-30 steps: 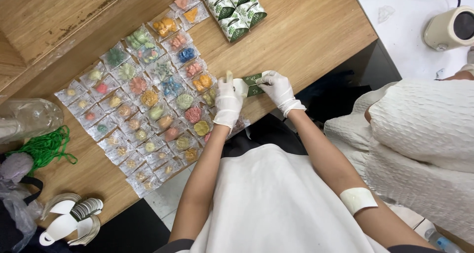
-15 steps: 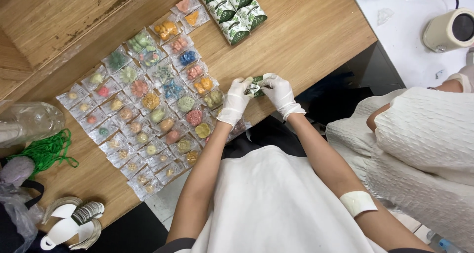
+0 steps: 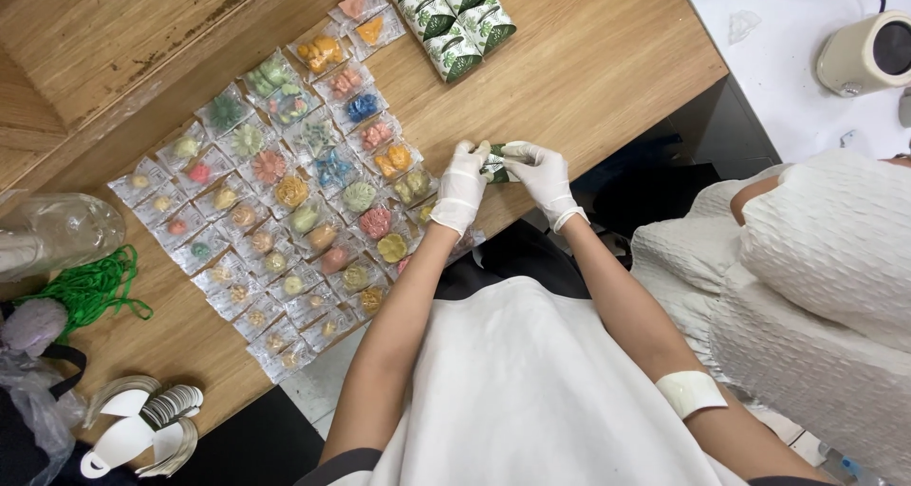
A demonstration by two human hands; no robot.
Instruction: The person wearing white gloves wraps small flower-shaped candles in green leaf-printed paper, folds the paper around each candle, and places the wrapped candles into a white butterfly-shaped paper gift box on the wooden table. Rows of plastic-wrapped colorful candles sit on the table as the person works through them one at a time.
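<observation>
Work in hand: a small green-and-white patterned box (image 3: 497, 163) is held between both gloved hands, above the near edge of the tabletop (image 3: 607, 59).
Done so far: four boxes of the same kind (image 3: 446, 16) are seen finished and set in a group at 12 o'clock on the tabletop.
Left to do: many clear packets with coloured moulded pieces (image 3: 285, 187) are laid in rows at 9 to 10 o'clock from the hands; by judgement, most of the work is not yet done.
Left hand (image 3: 462, 187): the fingers are closed on the left end of the small box, pinching it from 9 o'clock.
Right hand (image 3: 541, 175): the fingers are closed on the right end, from 3 o'clock.
Box and fingers: the box is mostly covered by the fingertips; only a part of its middle is seen between them. Whether it is open or closed cannot be told.
Nearby: a stack of white paper pieces (image 3: 142, 424) lies at 8 o'clock, well apart.
</observation>
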